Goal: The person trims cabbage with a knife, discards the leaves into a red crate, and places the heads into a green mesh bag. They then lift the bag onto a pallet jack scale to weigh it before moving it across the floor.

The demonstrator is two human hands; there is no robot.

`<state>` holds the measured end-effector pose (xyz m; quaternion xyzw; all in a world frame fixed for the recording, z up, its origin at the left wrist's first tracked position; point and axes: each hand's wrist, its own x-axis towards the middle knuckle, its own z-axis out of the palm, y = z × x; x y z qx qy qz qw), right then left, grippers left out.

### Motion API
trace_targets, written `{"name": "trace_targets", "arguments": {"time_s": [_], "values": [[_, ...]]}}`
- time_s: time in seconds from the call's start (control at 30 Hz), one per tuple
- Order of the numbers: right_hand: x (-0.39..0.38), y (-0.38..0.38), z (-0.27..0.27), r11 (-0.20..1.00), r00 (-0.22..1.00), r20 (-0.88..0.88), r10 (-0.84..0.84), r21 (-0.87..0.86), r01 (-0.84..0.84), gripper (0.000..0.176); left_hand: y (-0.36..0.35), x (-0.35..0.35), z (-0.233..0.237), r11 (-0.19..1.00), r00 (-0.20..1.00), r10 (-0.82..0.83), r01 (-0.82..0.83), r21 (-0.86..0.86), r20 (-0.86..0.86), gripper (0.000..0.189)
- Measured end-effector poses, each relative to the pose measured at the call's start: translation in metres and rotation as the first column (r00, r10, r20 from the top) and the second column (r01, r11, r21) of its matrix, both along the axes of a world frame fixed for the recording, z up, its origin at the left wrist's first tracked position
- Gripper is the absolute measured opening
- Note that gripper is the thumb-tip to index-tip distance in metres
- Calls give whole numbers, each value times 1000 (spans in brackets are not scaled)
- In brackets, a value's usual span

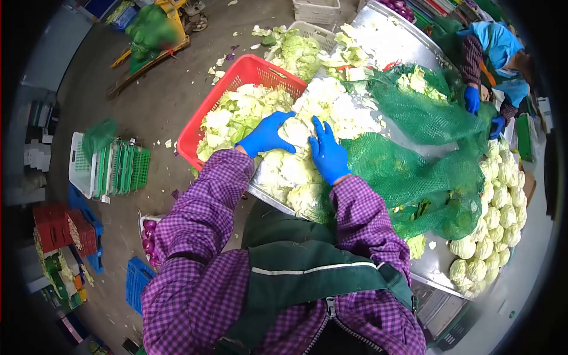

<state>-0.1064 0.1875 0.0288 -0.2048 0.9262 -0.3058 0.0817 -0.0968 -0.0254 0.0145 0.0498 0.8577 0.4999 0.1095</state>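
Observation:
A pale cabbage (296,134) sits between my two blue-gloved hands over the metal table. My left hand (264,136) curves round its left side, the thumb below and the fingers along the top. Against the right side rest the fingers of my right hand (329,152). More trimmed cabbages (287,175) lie just below my hands, and others are heaped above them, partly washed out by glare. Left of my left hand, a red crate (200,122) holds loose cabbage leaves (236,113).
Green mesh netting (396,168) spreads over the table right of my hands. Stacked cabbages (494,219) fill its right end. Across the table, a co-worker's gloved hand (471,99) touches the netting. A pale crate (316,35) with leaves stands behind the red one.

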Motion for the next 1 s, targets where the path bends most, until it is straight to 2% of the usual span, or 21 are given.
{"name": "trace_targets", "arguments": {"time_s": [0.07, 0.1, 0.13, 0.2, 0.23, 0.27, 0.33, 0.4, 0.47, 0.5, 0.57, 0.7, 0.77, 0.8, 0.87, 0.9, 0.93, 0.97, 1.0], "values": [[-10, -1, -7, 999, 999, 30, -45, -8, 45, 52, 5, -3, 0, 999, 997, 48, -50, -19, -66, 89], [-13, -3, -10, 990, 995, 42, -90, -102, 94, 48, 6, -2, 2, 993, 994, 75, -68, 95, -79, 88], [-14, -3, -9, 990, 995, 42, -89, -102, 93, 48, 10, 2, -7, 993, 994, 76, -68, 96, -79, 88], [-17, -7, -5, 943, 951, 191, -243, -183, 277, 44, 20, 12, -31, 911, 895, 412, -406, 73, -170, 86], [-16, -8, -1, 947, 947, 216, -238, -163, 275, 44, 30, 16, -19, 911, 899, 410, -413, 16, -155, 92], [-14, -8, -6, 948, 947, 219, -237, -160, 274, 44, 41, 15, -24, 883, 871, 467, -468, 29, -149, 104], [-6, -8, -16, 961, 981, 111, -162, -207, 182, 48, 48, 12, -30, 849, 844, 527, -529, 12, -99, 111], [-5, -4, -14, 969, 978, 160, -135, -186, 164, 49, 47, 13, -25, 856, 854, 512, -516, -28, -99, 109], [1, -1, 3, 993, 993, -4, -115, 14, 115, 52, 50, 12, -15, 861, 862, 499, -505, -64, -93, 107], [1, 1, 15, 994, 994, -8, -109, 20, 109, 52, 52, 11, -12, 854, 859, 503, -511, -104, -94, 108], [3, 2, 38, 986, 989, 85, -124, 127, 113, 48, 55, 10, -11, 843, 856, 509, -518, -144, -93, 109], [-13, 7, 16, 993, 999, -35, -8, 118, 12, 47, 61, 7, -7, 858, 876, 447, -477, -188, -184, 110], [-27, 5, 14, 998, 993, 99, -59, 43, 55, 51, 63, 9, -8, 865, 878, 425, -466, -188, -219, 110], [-46, 9, -8, 997, 993, 98, -64, 40, 61, 51, 61, 8, -8, 869, 883, 408, -454, -198, -233, 110], [-83, 21, -76, 918, 945, 184, -272, -245, 312, 46, 60, 8, -9, 875, 888, 383, -437, -209, -255, 109], [-80, 18, -89, 911, 942, 187, -280, -257, 322, 46, 56, 14, -11, 925, 910, 295, -348, -153, -291, 108], [-81, 16, -88, 913, 937, 114, -330, -213, 348, 45, 53, 13, -10, 961, 916, 216, -260, -89, -337, 106], [-78, 19, -88, 915, 928, 41, -370, -160, 372, 45, 46, 9, -9, 974, 941, 196, -220, -58, -275, 104], [-70, 26, -88, 916, 928, 38, -369, -155, 371, 45, 37, 6, -9, 974, 941, 198, -221, -53, -275, 104]]}}
